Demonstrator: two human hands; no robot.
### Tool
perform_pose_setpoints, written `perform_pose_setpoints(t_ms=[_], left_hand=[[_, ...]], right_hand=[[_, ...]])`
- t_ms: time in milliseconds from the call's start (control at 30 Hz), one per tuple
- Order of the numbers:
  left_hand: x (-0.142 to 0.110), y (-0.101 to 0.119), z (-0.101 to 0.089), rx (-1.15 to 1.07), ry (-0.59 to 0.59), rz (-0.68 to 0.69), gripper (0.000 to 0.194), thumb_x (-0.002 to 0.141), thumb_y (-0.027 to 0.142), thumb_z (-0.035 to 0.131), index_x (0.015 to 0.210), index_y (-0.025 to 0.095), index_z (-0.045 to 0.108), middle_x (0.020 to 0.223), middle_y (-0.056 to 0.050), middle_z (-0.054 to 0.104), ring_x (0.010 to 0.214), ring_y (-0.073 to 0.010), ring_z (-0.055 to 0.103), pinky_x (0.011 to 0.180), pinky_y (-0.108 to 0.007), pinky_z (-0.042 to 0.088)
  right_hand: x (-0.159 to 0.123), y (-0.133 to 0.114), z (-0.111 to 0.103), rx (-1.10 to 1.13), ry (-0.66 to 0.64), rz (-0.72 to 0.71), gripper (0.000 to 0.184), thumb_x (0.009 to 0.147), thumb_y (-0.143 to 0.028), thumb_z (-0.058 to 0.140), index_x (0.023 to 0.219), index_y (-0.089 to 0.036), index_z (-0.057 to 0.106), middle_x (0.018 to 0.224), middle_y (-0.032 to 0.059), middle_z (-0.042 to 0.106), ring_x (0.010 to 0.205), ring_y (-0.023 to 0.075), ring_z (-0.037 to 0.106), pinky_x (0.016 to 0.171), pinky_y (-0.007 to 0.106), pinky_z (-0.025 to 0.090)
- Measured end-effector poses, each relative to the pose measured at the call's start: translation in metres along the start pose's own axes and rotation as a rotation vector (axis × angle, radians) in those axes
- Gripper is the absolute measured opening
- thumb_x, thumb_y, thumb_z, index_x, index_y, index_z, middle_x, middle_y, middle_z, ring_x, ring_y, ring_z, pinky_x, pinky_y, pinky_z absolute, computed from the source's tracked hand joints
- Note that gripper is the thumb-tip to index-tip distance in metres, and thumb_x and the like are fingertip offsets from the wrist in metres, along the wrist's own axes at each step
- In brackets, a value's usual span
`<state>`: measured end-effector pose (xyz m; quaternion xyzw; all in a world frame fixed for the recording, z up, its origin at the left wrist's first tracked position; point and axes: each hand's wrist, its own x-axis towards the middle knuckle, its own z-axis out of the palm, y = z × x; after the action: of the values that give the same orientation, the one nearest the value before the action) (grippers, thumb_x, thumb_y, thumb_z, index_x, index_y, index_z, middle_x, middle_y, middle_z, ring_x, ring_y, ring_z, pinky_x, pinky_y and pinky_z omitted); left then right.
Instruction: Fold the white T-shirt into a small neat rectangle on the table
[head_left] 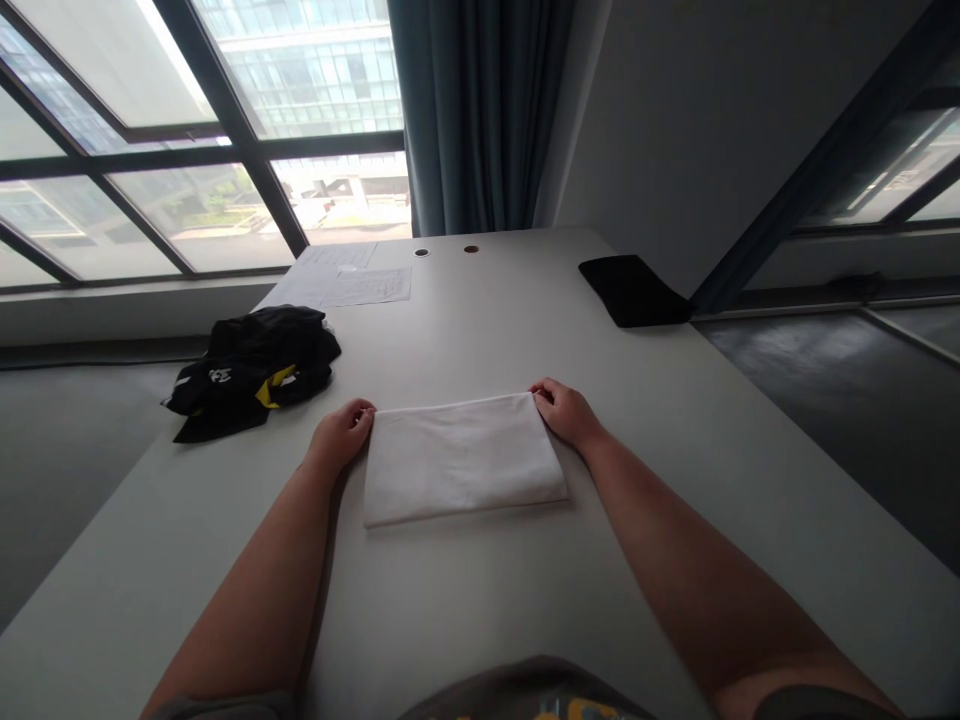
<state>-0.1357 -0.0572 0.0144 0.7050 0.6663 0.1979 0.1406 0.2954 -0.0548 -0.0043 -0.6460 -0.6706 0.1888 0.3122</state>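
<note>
A white folded cloth (465, 460) lies flat on the white table (480, 600) in front of me, its shape a neat rectangle with a few soft creases. My left hand (343, 436) pinches its far left corner between thumb and fingers. At the far right corner, my right hand (564, 408) grips the cloth the same way. The far edge runs fairly straight between both hands. Whether the cloth is a garment or a towel cannot be made out.
A crumpled black garment (259, 365) with yellow and white parts lies at the left edge. Paper sheets (367, 287) rest at the back left. A flat black folded item (636, 290) is at the back right. Two round holes (421, 253) sit near the far edge, before a blue curtain (480, 120).
</note>
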Motion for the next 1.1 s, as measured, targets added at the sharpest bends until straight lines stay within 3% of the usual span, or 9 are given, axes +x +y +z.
perform_pose_setpoints(t_ms=[267, 467, 667, 900, 1100], left_hand=[[-0.005, -0.013, -0.003, -0.361, -0.067, 0.133, 0.036, 0.089, 0.047, 0.058, 0.111, 0.021, 0.070, 0.079, 0.000, 0.068, 0.070, -0.0161, 0.061, 0.067, -0.026, 0.046], [-0.004, -0.016, -0.008, -0.392, -0.098, 0.189, 0.039, 0.088, 0.048, 0.064, 0.117, 0.021, 0.068, 0.088, -0.001, 0.069, 0.077, -0.0162, 0.062, 0.070, -0.026, 0.047], [-0.001, -0.022, -0.012, -0.412, -0.258, 0.201, 0.053, 0.085, 0.051, 0.068, 0.130, 0.023, 0.065, 0.089, 0.000, 0.069, 0.067, -0.0132, 0.057, 0.064, -0.025, 0.047], [-0.002, -0.012, -0.011, -0.300, -0.142, 0.180, 0.046, 0.088, 0.054, 0.061, 0.116, 0.020, 0.073, 0.081, -0.002, 0.071, 0.074, -0.0174, 0.062, 0.071, -0.027, 0.048], [-0.003, -0.011, -0.010, -0.322, -0.128, 0.188, 0.047, 0.087, 0.056, 0.061, 0.113, 0.019, 0.073, 0.081, -0.002, 0.072, 0.073, -0.0179, 0.063, 0.070, -0.027, 0.048]], right_hand=[[-0.002, 0.003, -0.007, 0.182, -0.088, -0.093, 0.030, 0.090, -0.034, 0.058, 0.111, -0.021, 0.074, 0.088, 0.0025, 0.073, 0.078, 0.0176, 0.065, 0.076, 0.028, 0.049], [0.000, 0.004, -0.016, 0.220, -0.170, -0.087, 0.038, 0.086, -0.038, 0.065, 0.118, -0.020, 0.075, 0.090, 0.0029, 0.074, 0.081, 0.0180, 0.066, 0.079, 0.029, 0.051], [0.002, 0.005, -0.015, 0.225, -0.191, -0.075, 0.038, 0.086, -0.037, 0.065, 0.118, -0.020, 0.075, 0.088, 0.0024, 0.074, 0.080, 0.0178, 0.066, 0.078, 0.029, 0.051], [-0.001, 0.000, -0.007, 0.131, -0.129, -0.083, 0.033, 0.086, -0.033, 0.061, 0.113, -0.020, 0.076, 0.083, 0.0015, 0.072, 0.074, 0.0169, 0.064, 0.073, 0.027, 0.048], [-0.003, -0.002, -0.003, 0.085, -0.101, -0.096, 0.031, 0.087, -0.031, 0.057, 0.110, -0.021, 0.076, 0.083, 0.0014, 0.073, 0.073, 0.0172, 0.064, 0.073, 0.027, 0.047]])
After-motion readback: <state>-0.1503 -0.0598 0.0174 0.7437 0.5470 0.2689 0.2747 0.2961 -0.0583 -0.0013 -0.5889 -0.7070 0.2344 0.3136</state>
